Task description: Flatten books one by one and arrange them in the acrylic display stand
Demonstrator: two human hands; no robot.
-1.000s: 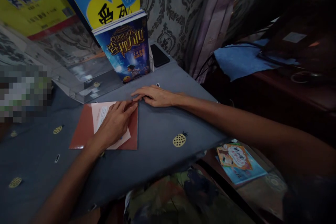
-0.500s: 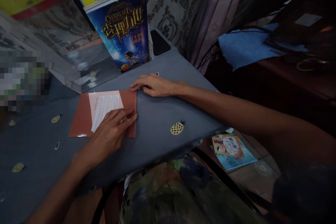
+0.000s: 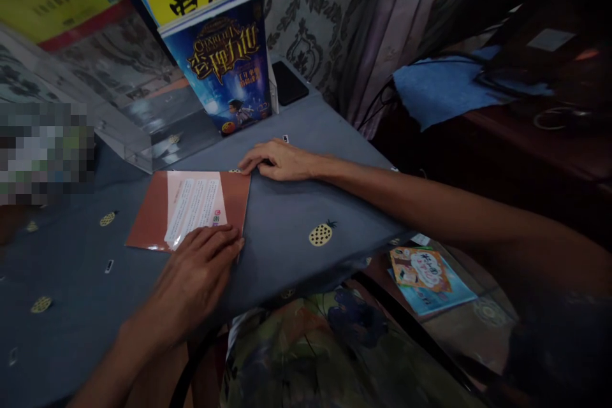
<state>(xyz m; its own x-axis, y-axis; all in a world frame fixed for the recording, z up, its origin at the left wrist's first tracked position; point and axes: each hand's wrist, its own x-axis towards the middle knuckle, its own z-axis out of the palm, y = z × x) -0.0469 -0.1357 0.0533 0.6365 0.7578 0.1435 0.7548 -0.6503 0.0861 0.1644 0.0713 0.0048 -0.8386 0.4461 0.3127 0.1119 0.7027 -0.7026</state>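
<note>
A thin booklet point(image 3: 147, 210) lies on the table. It is reddish brown with a pale panel of small print across its middle. My left hand point(image 3: 205, 261) rests over the booklet's near right corner, fingers lying flat and covering that part of the edge. At the far right corner, the fingertips of my right hand point(image 3: 282, 160) touch the booklet's edge. That hand lies on its side with its fingers loosely stretched and a gap below the index finger.
Behind the booklet, a blue book point(image 3: 229, 70) stands upright in a clear acrylic holder point(image 3: 143, 156). A black phone point(image 3: 289, 84) lies beside it. The tablecloth point(image 3: 282, 223) has pineapple prints. Lower on the right are a few colourful booklets point(image 3: 430, 287); a blue cloth point(image 3: 440, 92) lies farther back.
My left hand has slid toward me along the booklet's right side, uncovering more print. My right hand stays at the far corner. The view has shifted slightly.
</note>
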